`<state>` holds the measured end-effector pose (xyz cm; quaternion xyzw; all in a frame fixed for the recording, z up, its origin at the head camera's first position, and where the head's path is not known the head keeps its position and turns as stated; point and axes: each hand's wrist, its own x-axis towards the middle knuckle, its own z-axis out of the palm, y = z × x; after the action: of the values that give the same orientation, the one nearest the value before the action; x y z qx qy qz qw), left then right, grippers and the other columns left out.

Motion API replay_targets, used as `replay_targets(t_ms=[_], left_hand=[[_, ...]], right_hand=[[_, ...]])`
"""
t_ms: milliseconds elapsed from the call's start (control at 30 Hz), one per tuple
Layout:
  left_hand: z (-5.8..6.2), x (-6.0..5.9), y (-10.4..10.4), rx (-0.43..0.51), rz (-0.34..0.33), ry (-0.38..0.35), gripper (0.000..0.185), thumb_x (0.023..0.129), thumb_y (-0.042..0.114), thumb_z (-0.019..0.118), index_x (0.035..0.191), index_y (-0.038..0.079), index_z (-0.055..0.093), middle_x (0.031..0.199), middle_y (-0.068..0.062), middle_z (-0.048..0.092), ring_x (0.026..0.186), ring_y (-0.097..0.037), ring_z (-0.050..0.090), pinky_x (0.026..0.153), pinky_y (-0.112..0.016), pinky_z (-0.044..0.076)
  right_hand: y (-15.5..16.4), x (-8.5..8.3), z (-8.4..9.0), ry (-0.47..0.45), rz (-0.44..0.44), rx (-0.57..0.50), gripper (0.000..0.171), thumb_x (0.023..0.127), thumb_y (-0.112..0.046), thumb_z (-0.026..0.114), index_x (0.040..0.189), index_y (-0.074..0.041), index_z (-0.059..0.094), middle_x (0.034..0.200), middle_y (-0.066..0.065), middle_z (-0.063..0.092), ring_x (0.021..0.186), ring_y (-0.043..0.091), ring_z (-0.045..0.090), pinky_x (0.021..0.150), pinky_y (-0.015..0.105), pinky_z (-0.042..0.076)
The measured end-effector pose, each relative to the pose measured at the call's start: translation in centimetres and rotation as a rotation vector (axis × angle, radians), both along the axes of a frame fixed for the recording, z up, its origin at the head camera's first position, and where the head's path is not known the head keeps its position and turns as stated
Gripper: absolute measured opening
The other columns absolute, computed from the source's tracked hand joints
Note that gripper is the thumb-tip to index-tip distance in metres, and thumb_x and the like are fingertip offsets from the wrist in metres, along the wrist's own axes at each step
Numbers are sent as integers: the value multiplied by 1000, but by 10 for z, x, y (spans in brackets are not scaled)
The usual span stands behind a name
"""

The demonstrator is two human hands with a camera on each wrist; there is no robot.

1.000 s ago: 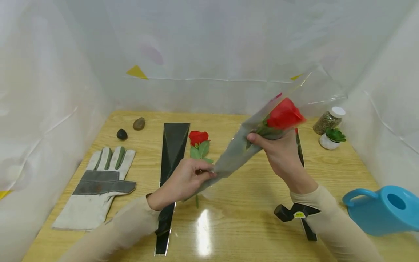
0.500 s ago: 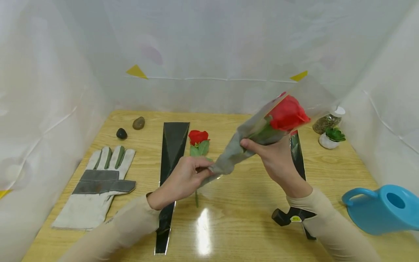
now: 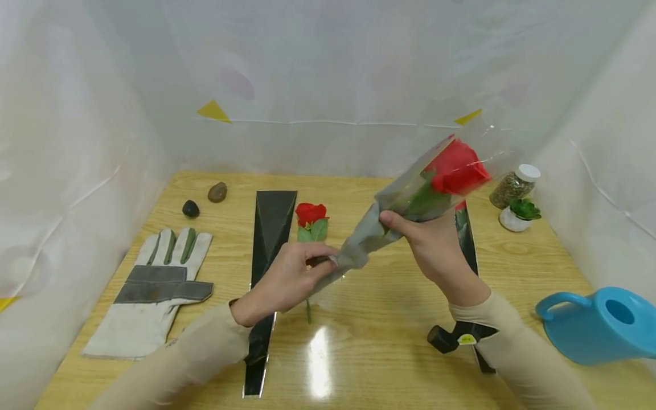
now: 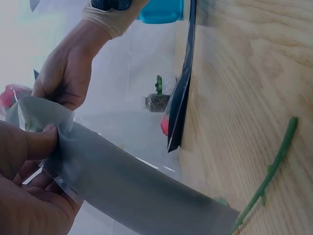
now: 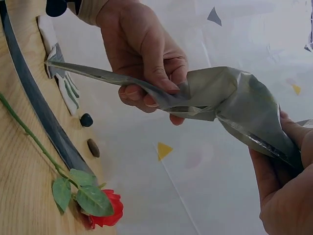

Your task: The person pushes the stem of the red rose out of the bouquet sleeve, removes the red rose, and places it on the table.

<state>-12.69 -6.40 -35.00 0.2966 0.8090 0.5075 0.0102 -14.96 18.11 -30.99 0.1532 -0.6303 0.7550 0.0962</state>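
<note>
A red artificial rose in a grey-and-clear plastic cone sleeve (image 3: 381, 225) is held in the air between both hands, tilted with the bloom up and away from the person. The left hand (image 3: 287, 279) pinches the sleeve's narrow lower end, its fingers (image 5: 161, 83) curled over the crumpled film with the thumb (image 4: 36, 142) pressed on top. The right hand (image 3: 435, 245) grips the sleeve higher up, just under the bloom, its fingers wrapped around the wider part.

Beneath the fingers, on the pale wooden surface (image 3: 379, 324), lies one second red rose with green leaves and stem (image 3: 310, 222), bare. Two dark flat cone sleeves are there: one (image 3: 266, 256) just beside the left fingers, another (image 3: 463, 228) behind the right hand. Farther out lie one grey-and-white work glove (image 3: 151, 290), two small dark stones (image 3: 204, 200), one blue plastic watering can (image 3: 605, 324), one white-capped jar of seeds (image 3: 512, 186) and one small potted succulent (image 3: 520, 215).
</note>
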Motion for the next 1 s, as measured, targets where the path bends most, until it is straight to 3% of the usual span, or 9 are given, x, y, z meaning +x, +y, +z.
replay_targets(t_ms=[133,267,467,633,767,1000], left_hand=[[-2,0,-6,-27,29,41,8,90,14,75,97,17,78,93,10,71,79,-5,62,70,-28,53],[-2,2,-9,-64,-7,44,6,90,21,75,87,16,72,83,9,65,73,-8,58,66,-29,50],[-5,3,-12,-117,-31,36,14,90,20,75,81,16,64,78,7,60,71,-10,56,63,-28,49],[-7,1,-14,-138,-31,76,16,91,20,73,80,18,63,76,9,59,68,-8,54,61,-28,48],[-10,1,-15,-111,-28,60,18,91,19,73,78,17,61,74,7,55,66,-9,49,60,-27,42],[-15,1,-11,-62,-18,-47,27,92,16,72,71,14,55,66,6,42,62,-9,39,58,-26,34]], right_hand=[[5,-3,7,-9,39,-146,54,84,17,68,129,-6,48,117,13,56,103,26,58,86,33,52],[7,-5,11,11,68,-256,53,83,23,63,128,-2,49,115,14,57,100,26,61,85,35,53],[9,-6,14,29,35,-274,56,81,25,64,128,-2,51,116,14,59,103,26,59,87,36,52],[10,-6,16,28,19,-293,59,80,26,65,130,-2,51,118,14,58,105,26,57,87,36,52],[7,-5,14,2,15,-262,57,81,23,67,129,-3,50,119,13,57,105,26,57,88,36,51],[-5,-2,3,-15,-54,-37,70,79,12,76,136,-12,42,129,12,48,117,29,48,93,35,47]])
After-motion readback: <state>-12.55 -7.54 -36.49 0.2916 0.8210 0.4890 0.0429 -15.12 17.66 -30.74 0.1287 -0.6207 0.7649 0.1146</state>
